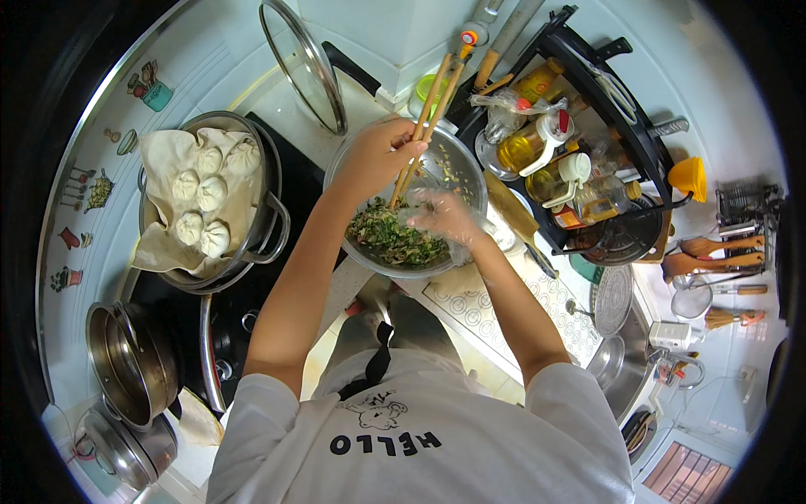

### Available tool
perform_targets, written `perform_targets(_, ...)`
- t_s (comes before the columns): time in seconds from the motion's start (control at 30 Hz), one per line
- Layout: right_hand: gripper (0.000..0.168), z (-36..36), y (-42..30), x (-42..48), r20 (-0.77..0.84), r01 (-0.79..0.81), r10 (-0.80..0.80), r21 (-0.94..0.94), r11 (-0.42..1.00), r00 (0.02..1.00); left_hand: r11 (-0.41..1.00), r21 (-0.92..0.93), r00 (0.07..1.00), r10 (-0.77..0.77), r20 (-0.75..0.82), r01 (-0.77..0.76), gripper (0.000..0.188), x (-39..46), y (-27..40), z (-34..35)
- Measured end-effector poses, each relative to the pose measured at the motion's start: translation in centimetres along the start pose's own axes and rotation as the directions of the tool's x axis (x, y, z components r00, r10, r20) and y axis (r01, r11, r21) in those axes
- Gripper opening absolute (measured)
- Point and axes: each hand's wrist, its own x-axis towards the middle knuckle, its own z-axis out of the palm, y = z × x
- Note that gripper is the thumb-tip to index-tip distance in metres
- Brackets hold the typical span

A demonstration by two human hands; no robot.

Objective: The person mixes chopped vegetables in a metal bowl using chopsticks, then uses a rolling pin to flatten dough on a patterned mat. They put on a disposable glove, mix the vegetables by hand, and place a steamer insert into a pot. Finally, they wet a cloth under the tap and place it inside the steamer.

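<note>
My left hand (pixel 385 151) grips a pair of long wooden chopsticks (pixel 434 104) over a large metal mixing bowl (pixel 463 157). Their lower ends reach a chopped green filling (pixel 400 236) heaped on the bowl's near side. Inside the bowl, my right hand (pixel 444 217) wears a thin clear plastic glove and is blurred. Its thumb and fingers look apart just above the filling, close to the chopstick tips, with nothing visible between them. I cannot tell whether it touches the chopsticks. Bits of filling cling to the bowl's far wall.
At left, a steamer pot (pixel 274 217) holds several pleated buns (pixel 212 193) on a cloth. A glass lid (pixel 302 66) leans behind the bowl. To the right are a rolling pin (pixel 504 205), oil bottles (pixel 529 145), a black rack (pixel 630 113), a patterned mat (pixel 535 302) and a sink (pixel 633 378).
</note>
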Motion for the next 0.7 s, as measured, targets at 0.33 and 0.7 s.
perform_targets(0.33,0.023,3.6,1.1,0.2,-0.178,-0.037,0.004,-0.184,0.982,0.984,0.996,0.074,0.999,0.042,0.008,-0.042,0.015,-0.9,0.0,0.7)
perform_targets(0.7,0.038,-0.3,-0.1,-9.0,-0.18,0.226,0.178,0.932,-0.283,0.967,0.883,-0.179,0.802,0.289,-0.523,-0.435,0.013,-4.1,12.3,5.5)
